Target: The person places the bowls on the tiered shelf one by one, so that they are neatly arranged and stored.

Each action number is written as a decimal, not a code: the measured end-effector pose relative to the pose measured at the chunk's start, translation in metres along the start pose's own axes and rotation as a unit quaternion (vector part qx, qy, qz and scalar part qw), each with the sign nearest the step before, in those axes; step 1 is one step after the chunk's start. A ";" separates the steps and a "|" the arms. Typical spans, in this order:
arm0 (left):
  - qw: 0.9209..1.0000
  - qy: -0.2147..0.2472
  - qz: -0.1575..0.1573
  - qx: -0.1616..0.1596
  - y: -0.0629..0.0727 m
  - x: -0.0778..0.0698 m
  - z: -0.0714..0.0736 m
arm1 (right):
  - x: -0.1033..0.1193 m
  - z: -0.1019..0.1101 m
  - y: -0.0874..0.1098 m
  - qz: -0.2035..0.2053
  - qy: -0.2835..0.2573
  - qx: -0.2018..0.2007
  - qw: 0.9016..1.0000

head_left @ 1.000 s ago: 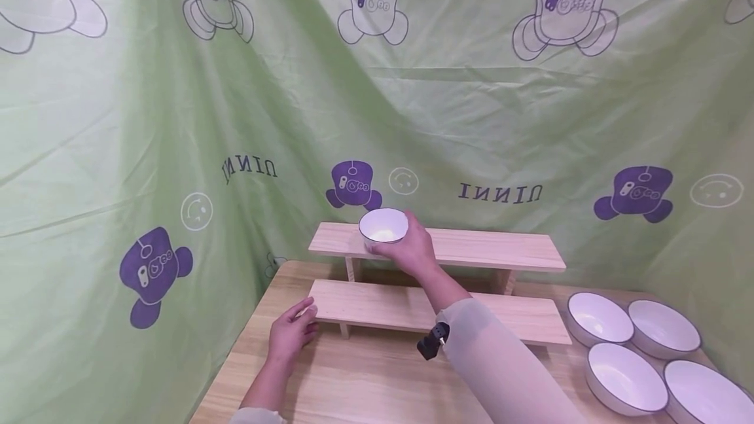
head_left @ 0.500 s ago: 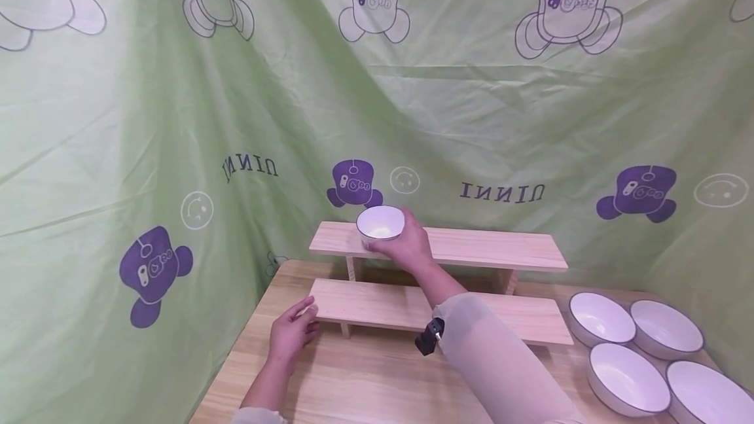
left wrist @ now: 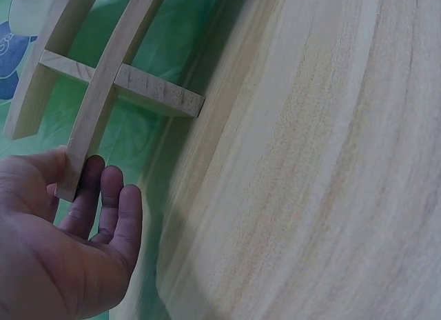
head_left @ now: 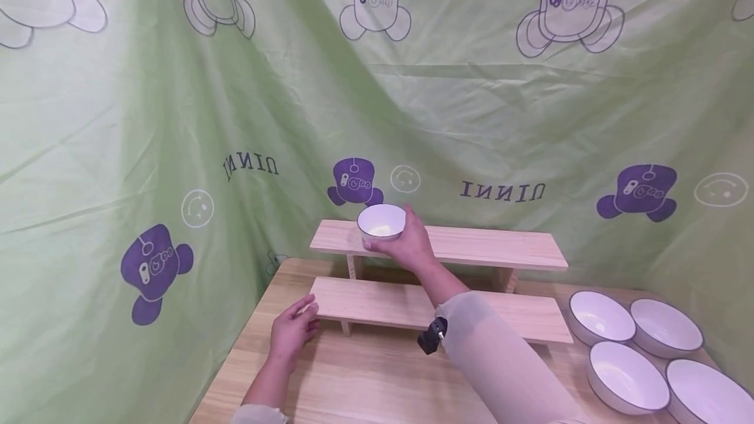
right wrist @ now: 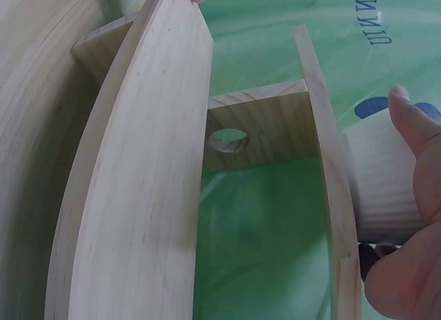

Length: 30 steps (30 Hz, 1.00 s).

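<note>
Small round white dark-rimmed bowl [head_left: 379, 220] nudged bit left, now nearly still at left of far pale wooden shelf [head_left: 495, 245]. Spot looks nearly settled. Right hand [head_left: 410, 245] curls round bowl, holding it. Left hand [head_left: 290, 331] pinches left end of near pale wooden shelf [head_left: 371, 301].

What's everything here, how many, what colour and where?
Table: one, light wood, below
Cloth: count unclear, patterned green, behind
Lower shelf: one, pale wood, front
Upper shelf: one, pale wood, behind
Supports: several, pale, beneath shelves
Standing bowls: four, white, table's right
Held bowl: one, white, at upper shelf's left
Sleeves: two, pale, near side
Gadget: one, black, right sleeve's end
Left hand: one, bare, lower shelf's left end
Right hand: one, bare, gripping held bowl
</note>
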<state>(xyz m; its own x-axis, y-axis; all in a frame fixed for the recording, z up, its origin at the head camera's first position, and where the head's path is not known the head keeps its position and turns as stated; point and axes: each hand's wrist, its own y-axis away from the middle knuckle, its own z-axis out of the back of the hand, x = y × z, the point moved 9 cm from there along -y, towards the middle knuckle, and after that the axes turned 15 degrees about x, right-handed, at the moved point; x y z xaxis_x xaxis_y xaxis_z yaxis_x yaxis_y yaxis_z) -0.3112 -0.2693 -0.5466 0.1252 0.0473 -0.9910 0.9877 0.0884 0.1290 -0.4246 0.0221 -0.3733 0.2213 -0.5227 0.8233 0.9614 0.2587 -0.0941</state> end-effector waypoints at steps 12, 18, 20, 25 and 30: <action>1.000 -0.001 0.002 0.007 -0.003 0.001 -0.001 | 0.002 0.015 0.013 0.006 0.003 0.003 1.000; 1.000 -0.001 0.003 0.010 -0.005 0.003 -0.001 | 0.000 0.026 0.024 -0.001 0.008 0.002 1.000; 1.000 0.000 0.004 0.013 -0.006 0.003 -0.003 | -0.003 0.030 0.028 -0.001 0.005 -0.001 1.000; 1.000 0.005 0.005 0.019 -0.009 0.006 -0.005 | -0.015 0.036 0.036 -0.004 -0.010 -0.005 1.000; 1.000 0.009 0.010 0.020 -0.011 0.008 0.001 | -0.022 0.035 0.038 0.001 -0.013 -0.007 1.000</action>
<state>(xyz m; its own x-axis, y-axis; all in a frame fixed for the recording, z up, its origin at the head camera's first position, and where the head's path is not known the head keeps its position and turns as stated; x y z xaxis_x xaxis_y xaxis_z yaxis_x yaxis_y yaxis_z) -0.3208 -0.2707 -0.5559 0.1431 0.0665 -0.9875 0.9881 0.0472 0.1464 -0.3991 0.0718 -0.3757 0.2196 -0.5014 0.8369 0.9630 0.2490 -0.1035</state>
